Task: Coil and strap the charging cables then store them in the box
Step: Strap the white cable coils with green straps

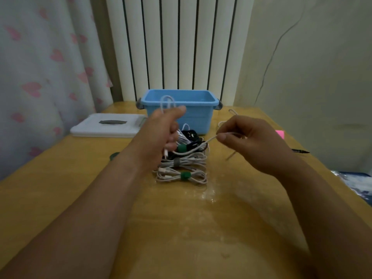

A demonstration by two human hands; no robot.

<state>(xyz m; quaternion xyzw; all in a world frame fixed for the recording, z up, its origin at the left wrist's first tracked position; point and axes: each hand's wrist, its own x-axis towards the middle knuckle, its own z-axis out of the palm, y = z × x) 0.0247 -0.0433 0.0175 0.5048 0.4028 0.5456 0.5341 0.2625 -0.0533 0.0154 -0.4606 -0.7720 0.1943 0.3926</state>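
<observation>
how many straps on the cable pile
3: back green strap by the left hand, grey strap in the middle, front green strap nearest. Others may be hidden.

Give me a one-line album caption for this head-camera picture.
Left hand grips a half-coiled white cable, right hand pinches its loose run, above strapped cables in front of a blue box.
</observation>
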